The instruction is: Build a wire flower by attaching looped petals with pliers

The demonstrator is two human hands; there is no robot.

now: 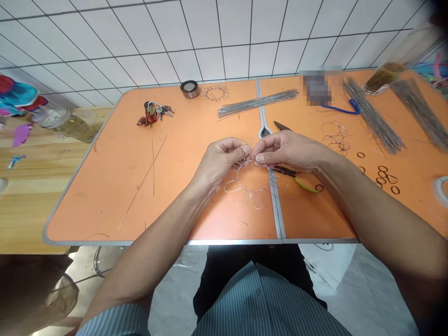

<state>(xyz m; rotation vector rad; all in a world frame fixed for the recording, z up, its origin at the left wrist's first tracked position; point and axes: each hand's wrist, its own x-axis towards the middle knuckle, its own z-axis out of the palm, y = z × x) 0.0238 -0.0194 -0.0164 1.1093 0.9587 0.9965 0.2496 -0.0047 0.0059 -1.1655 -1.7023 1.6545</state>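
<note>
A thin wire ring with petal-like loops [250, 191] hangs between my hands over the orange table [189, 140]. My left hand [227, 158] pinches its top edge between thumb and fingers. Close beside it, nearly touching, my right hand [280, 151] pinches the same edge from the other side. The exact spot held is partly hidden by the fingertips. Beneath my right hand lie pliers with a yellow handle [305, 185], partly covered by the hand.
Keys [157, 112], a tape roll [189, 89] and a wire bundle [257, 102] lie toward the wall. More wire bundles [374, 116] and a jar [383, 78] are at the back right. Small dark rings [383, 175] lie on the right. Loose wires [142, 184] lie on the left.
</note>
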